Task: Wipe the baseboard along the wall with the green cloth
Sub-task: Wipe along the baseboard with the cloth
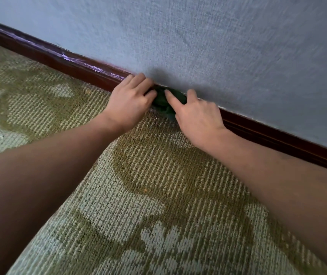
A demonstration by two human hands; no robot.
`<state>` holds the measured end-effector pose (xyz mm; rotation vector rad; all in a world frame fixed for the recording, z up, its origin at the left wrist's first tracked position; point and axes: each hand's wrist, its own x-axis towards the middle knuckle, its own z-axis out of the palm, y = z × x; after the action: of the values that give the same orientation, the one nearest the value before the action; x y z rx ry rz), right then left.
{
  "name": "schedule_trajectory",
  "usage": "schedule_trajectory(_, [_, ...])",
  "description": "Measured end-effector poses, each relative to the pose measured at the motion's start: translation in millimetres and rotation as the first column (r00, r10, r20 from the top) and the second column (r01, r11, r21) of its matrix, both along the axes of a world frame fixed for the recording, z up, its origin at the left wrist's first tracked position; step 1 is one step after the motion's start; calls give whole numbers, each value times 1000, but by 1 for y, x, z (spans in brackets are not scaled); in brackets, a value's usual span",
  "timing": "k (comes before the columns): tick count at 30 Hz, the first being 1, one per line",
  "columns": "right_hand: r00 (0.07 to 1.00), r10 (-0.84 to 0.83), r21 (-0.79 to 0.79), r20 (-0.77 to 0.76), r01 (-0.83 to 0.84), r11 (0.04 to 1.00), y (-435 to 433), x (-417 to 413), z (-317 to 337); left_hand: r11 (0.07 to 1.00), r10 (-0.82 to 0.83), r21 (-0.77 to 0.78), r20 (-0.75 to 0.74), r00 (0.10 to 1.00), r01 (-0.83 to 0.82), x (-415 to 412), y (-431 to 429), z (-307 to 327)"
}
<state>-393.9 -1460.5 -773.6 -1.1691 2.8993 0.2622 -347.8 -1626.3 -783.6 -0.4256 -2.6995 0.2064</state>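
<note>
A dark green cloth is bunched against the dark brown baseboard, which runs diagonally from upper left to lower right under a grey-blue wall. My left hand grips the cloth's left side, its fingers curled over the top of the baseboard. My right hand holds the cloth's right side, thumb and forefinger on it. Most of the cloth is hidden between the two hands.
The floor is a patterned green and pale carpet. The textured wall rises straight above the baseboard. Pale scuff marks show on the baseboard's top edge to the left of the hands.
</note>
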Motion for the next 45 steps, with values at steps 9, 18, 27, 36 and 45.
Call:
schedule_trajectory(9, [995, -39, 53, 91, 34, 998, -17, -3, -12, 998, 34, 46, 96, 995, -39, -2, -6, -25])
schedule_trajectory(18, [981, -55, -28, 189, 61, 998, -37, -5, -17, 989, 136, 46, 84, 987, -140, -1, -22, -35])
schedule_trajectory(27, [992, -37, -28, 123, 41, 999, -40, -3, -6, 994, 85, 69, -13, 996, -83, -1, -30, -17])
schedule_trajectory(36, [1000, -16, 45, -16, 17, 999, 9, 1, 40, 992, -97, 60, -162, 982, 108, -13, 0, -3])
schedule_trajectory(45, [997, -67, 101, -25, 69, 992, 3, 5, 19, 984, -56, 157, -147, 988, 79, -16, 4, -16])
